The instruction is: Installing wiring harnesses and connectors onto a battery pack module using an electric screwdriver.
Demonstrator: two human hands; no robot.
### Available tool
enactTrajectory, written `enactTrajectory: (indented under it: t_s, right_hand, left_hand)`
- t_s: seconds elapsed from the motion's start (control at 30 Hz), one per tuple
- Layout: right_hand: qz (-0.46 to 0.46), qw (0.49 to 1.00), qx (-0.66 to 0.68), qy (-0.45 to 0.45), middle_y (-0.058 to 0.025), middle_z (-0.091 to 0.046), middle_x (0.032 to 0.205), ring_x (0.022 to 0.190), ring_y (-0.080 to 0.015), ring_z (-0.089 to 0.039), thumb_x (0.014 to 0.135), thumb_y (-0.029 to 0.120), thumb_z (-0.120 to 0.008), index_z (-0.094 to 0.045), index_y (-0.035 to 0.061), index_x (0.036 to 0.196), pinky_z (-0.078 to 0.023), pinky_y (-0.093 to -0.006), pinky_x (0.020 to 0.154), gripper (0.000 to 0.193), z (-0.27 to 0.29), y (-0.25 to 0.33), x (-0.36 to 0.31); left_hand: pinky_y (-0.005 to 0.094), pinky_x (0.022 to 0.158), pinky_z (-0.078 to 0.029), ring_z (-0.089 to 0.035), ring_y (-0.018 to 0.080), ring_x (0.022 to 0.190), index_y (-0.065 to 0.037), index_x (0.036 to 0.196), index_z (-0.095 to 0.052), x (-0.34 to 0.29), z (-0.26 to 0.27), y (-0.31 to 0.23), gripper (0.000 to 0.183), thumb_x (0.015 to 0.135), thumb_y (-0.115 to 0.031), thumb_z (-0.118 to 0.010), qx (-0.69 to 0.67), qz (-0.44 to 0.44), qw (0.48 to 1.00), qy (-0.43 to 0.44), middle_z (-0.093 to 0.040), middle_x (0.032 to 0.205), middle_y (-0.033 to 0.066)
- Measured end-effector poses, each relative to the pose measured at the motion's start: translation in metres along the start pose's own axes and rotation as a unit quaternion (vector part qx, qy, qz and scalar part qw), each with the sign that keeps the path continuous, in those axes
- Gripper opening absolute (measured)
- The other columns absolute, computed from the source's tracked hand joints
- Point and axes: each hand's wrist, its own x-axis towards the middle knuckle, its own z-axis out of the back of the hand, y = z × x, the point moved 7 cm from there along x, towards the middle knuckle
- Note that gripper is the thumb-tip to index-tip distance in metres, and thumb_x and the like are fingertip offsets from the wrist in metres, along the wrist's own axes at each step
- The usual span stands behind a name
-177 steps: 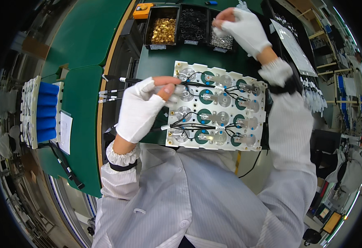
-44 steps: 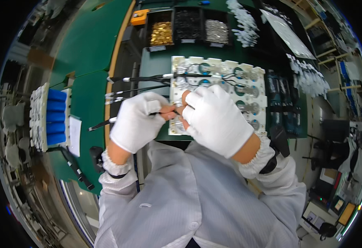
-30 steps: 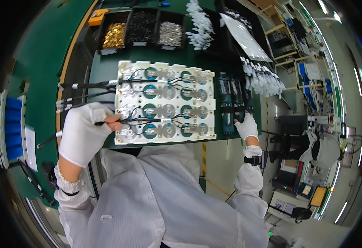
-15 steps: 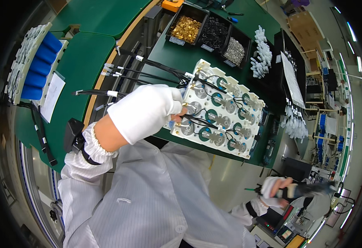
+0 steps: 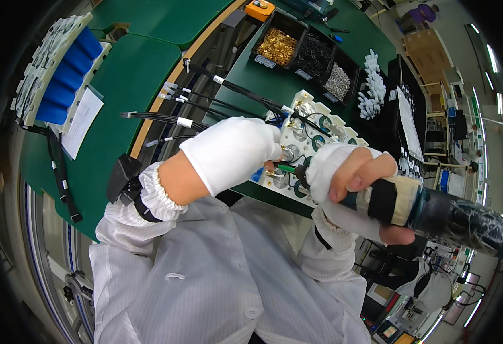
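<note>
the left hand (image 5: 231, 152), in a white fabric glove, is lying curled over the near-left corner of the white plastic fixture board (image 5: 312, 143) with round teal-ringed sockets, its fingers bent down and pressing on the board's edge where the bundle of thin black wires (image 5: 217, 97) is running in from the left; whether it is pinching anything under the fingertips cannot be told, since the glove is hiding them. the right hand (image 5: 355, 192), wearing a white glove with bare fingertips showing, is clenching firmly around the thick dark handheld power screwdriver with a tan taped grip (image 5: 429, 212), the fingers wrapping over the barrel and the thumb underneath. the driver's slim green-and-metal tip (image 5: 289, 169) is pointing left, sitting just beside the left hand's fingers at the near edge of the board. the board is resting on the green-matted desk (image 5: 131, 74), well in front of the person's white striped smock (image 5: 205, 275). behind the board, three black parts bins (image 5: 309, 49) are holding brass, dark and silvery small pieces, and a cluster of white plastic connectors (image 5: 372, 86) is lying to their right. far to the left, a white tray of blue cylindrical cells (image 5: 62, 69) is sitting on a separate green surface, well apart from both hands.
</note>
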Motion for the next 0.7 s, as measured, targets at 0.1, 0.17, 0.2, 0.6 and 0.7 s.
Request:
enactTrajectory:
  t_s: [0.1,0.17,0.2,0.6,0.7]
  right_hand:
    - [-0.029,0.998,0.031,0.039,-0.0114,-0.061,0.088,0.071,-0.0222,-0.061,0.077,0.083,-0.064,-0.054,0.0016,0.105,-0.053,-0.0368,0.075,0.087,-0.008,-0.009,0.005]
    - [-0.048,0.998,0.027,0.025,-0.011,-0.062,0.085,0.071,-0.0219,-0.061,0.075,0.085,-0.063,-0.054,0.0016,0.103,-0.053,-0.0367,0.075,0.089,-0.006,-0.011,0.006]
    - [-0.053,0.998,0.012,0.007,-0.0104,-0.062,0.082,0.07,-0.0216,-0.061,0.074,0.086,-0.063,-0.054,0.0016,0.102,-0.053,-0.0365,0.074,0.09,-0.005,-0.011,0.005]
    - [-0.066,0.994,0.061,0.057,-0.011,-0.06,0.085,0.074,-0.0227,-0.061,0.076,0.08,-0.069,-0.055,-0.0003,0.103,-0.052,-0.0393,0.079,0.086,-0.014,-0.011,0.009]
    - [-0.053,0.995,0.048,0.066,-0.0099,-0.061,0.084,0.075,-0.0225,-0.061,0.073,0.081,-0.071,-0.056,0.0002,0.103,-0.052,-0.0403,0.082,0.087,-0.016,-0.016,0.01]
  left_hand:
    - [0.0383,0.073,-0.056,-0.067,0.0294,0.084,-0.009,0.099,-0.075,-0.002,0.0,0.003,0.012,0.088,-0.011,-0.07,-0.013,0.016,1.0,0.018,-0.066,0.093,0.0071]
    - [0.0386,0.073,-0.056,-0.066,0.0298,0.084,-0.009,0.1,-0.075,-0.001,0.0,0.002,0.012,0.088,-0.012,-0.071,-0.003,0.002,1.0,0.016,-0.066,0.093,0.0072]
    - [0.0389,0.073,-0.056,-0.066,0.0302,0.085,-0.009,0.1,-0.075,-0.001,0.0,0.003,0.012,0.088,-0.011,-0.071,-0.004,0.008,1.0,0.018,-0.066,0.093,0.0075]
    - [0.0419,0.073,-0.056,-0.068,0.0332,0.085,-0.008,0.1,-0.074,-0.001,-0.003,0.005,0.013,0.088,-0.008,-0.069,-0.007,0.015,1.0,0.022,-0.069,0.088,0.0108]
    - [0.0425,0.075,-0.056,-0.068,0.0343,0.087,-0.008,0.1,-0.074,0.0,-0.002,0.006,0.015,0.087,-0.005,-0.068,-0.022,0.029,0.999,0.022,-0.07,0.089,0.0119]
